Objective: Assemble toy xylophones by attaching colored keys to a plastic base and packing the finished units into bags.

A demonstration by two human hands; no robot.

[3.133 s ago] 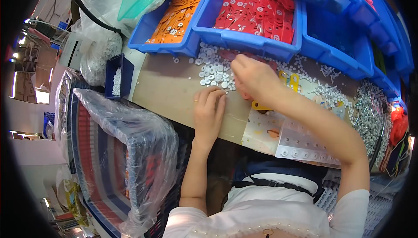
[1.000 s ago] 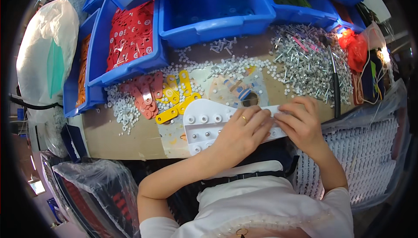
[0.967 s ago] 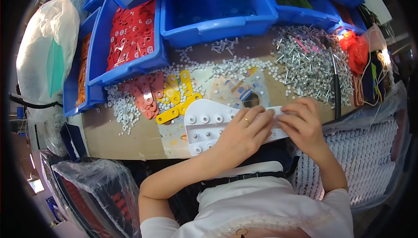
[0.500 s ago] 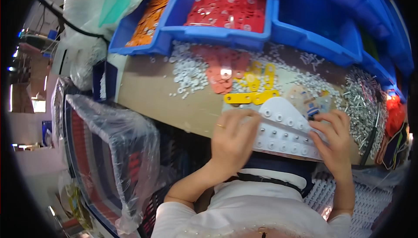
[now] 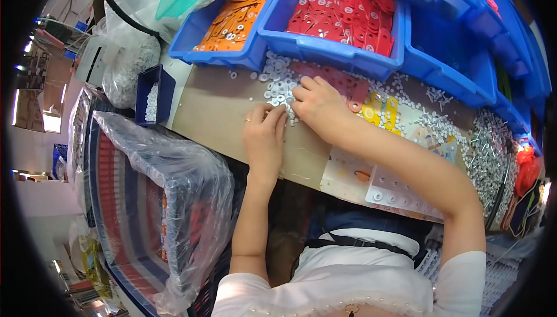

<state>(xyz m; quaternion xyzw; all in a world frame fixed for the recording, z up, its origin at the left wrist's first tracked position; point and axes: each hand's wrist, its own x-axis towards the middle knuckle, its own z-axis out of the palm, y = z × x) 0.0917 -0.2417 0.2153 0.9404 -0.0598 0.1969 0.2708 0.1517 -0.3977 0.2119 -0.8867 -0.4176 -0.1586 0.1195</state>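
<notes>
Both my hands are together at a pile of small white plastic rings [image 5: 277, 77] on the tabletop. My left hand [image 5: 264, 140] reaches in from below, thumb and fingers pinched at the pile's near edge. From the right, my right hand [image 5: 320, 107] stretches across the table, its fingers curled over the rings beside the left fingertips. Whatever either hand pinches is too small or hidden to make out. A white board with rows of round seats [image 5: 387, 196] lies at the near edge, partly covered by my right forearm.
Blue bins along the back hold orange pieces [image 5: 235, 18] and red pieces [image 5: 348, 15]. Salmon strips [image 5: 358, 92] and yellow strips [image 5: 390, 111] lie behind my right arm. A heap of metal pins [image 5: 490, 149] is at right. A small dark box [image 5: 165, 93] and a plastic-wrapped striped item [image 5: 156, 189] are at left.
Both hands have left the white board and moved left and away from me to the pile of white rings. My right arm now crosses over the board. The view has shifted.
</notes>
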